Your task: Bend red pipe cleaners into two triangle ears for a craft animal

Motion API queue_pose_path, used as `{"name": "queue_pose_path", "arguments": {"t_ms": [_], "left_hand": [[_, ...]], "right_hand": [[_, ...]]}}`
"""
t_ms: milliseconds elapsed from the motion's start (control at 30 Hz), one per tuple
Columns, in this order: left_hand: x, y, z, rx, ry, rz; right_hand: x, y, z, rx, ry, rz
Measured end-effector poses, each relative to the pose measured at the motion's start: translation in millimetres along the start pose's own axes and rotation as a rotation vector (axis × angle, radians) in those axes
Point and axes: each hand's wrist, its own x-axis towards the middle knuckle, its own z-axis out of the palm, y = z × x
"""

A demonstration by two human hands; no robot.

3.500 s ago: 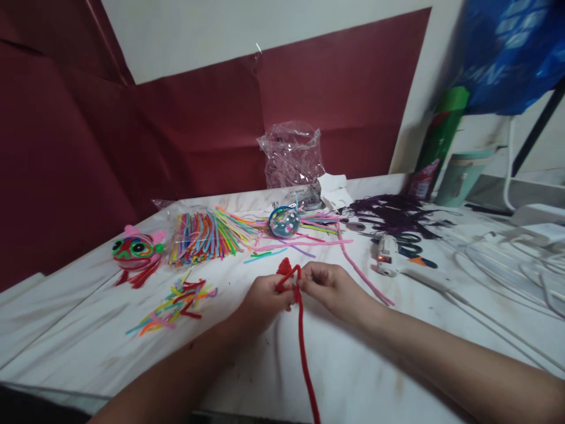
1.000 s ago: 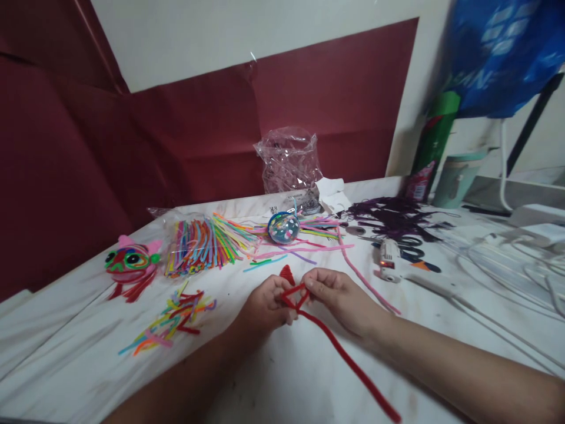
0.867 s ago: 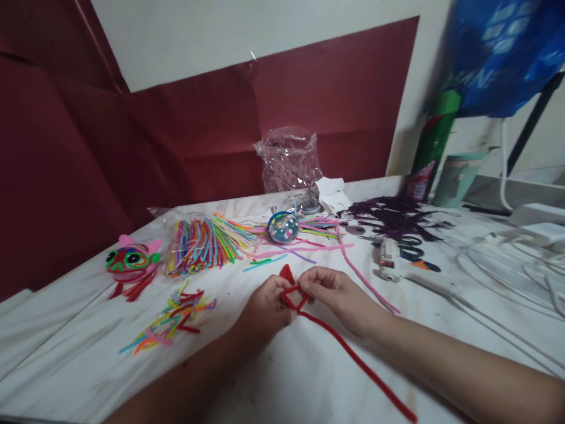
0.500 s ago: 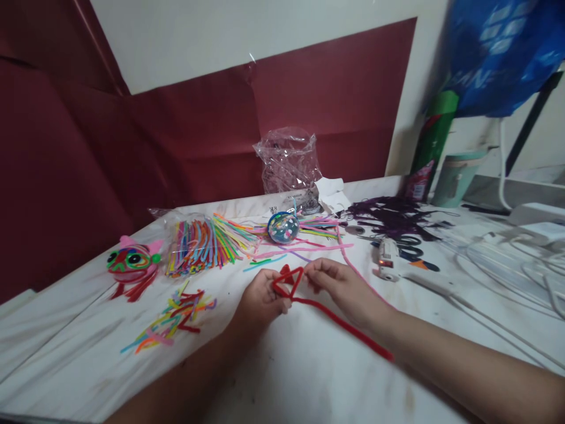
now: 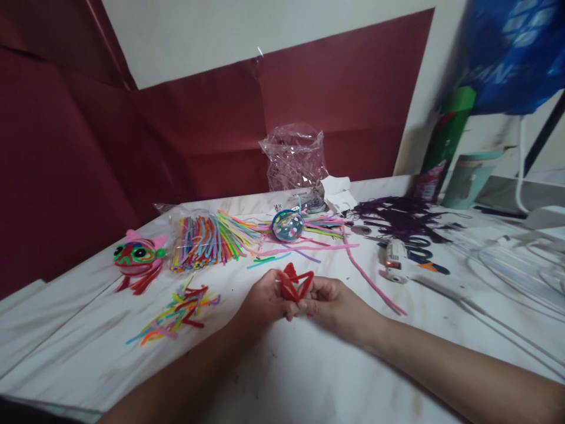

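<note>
Just above the white table (image 5: 353,383), the left hand (image 5: 265,297) and right hand (image 5: 329,297) meet, thumbs nearly touching, the fingers of both pinched closed on a red pipe cleaner (image 5: 290,290). It is bent into points that rise between and above the fingertips; how the farther fingers curl behind it I cannot tell. Left of the fingers lies a loose pile of cut pieces (image 5: 183,312); to their right, a long pink pipe cleaner (image 5: 371,281) slants toward the viewer, with a white glue gun (image 5: 399,262) beyond it. Farther to the left of the fingers sit a pink toy (image 5: 139,259) and a bagged bundle (image 5: 200,244) of coloured pipe cleaners. Straight beyond the fingertips rests a shiny ball (image 5: 288,228), and farthest behind it a clear bag (image 5: 295,156).
</note>
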Motion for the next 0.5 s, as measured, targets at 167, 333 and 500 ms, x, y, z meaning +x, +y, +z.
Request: {"name": "queue_pose_path", "arguments": {"t_ms": [167,333,500], "left_hand": [[-10,8,10.2,0.011,0.090,0.071],[-11,8,9.1,0.035,0.052,0.116],[-5,0,-1.1,-0.025,0.081,0.104]], "right_hand": [[1,5,-2,-0.017,0.086,0.080],[1,-2,0,-0.031,0.129,0.083],[3,-6,-4,0.035,0.206,0.103]]}}
